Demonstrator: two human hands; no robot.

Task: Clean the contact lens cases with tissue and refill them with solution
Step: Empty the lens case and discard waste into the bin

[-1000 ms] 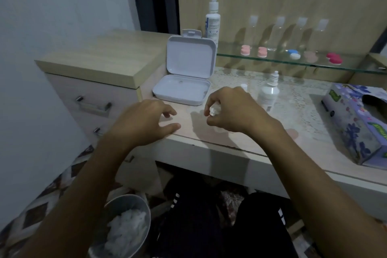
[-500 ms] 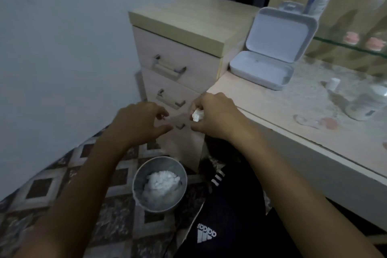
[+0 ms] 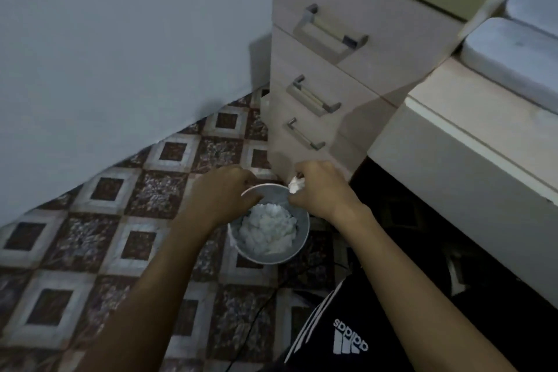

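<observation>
My right hand (image 3: 321, 189) pinches a small crumpled white tissue (image 3: 295, 184) just above the far rim of a round grey bin (image 3: 297, 251) on the floor. The bin holds a heap of used white tissues (image 3: 267, 228). My left hand (image 3: 222, 193) hovers over the bin's left rim with its fingers loosely curled and nothing in them. No lens case or solution bottle is in view.
A pale drawer unit (image 3: 347, 69) with three metal handles stands just behind the bin. The dressing table's edge (image 3: 471, 136) runs along the right, with a white open box (image 3: 513, 48) on it. Patterned floor tiles (image 3: 120, 220) spread to the left; a black cable crosses them.
My gaze has swung from the table top down to the floor. Both hands have dropped from the table edge to just above the bin, the right one still carrying the tissue.
</observation>
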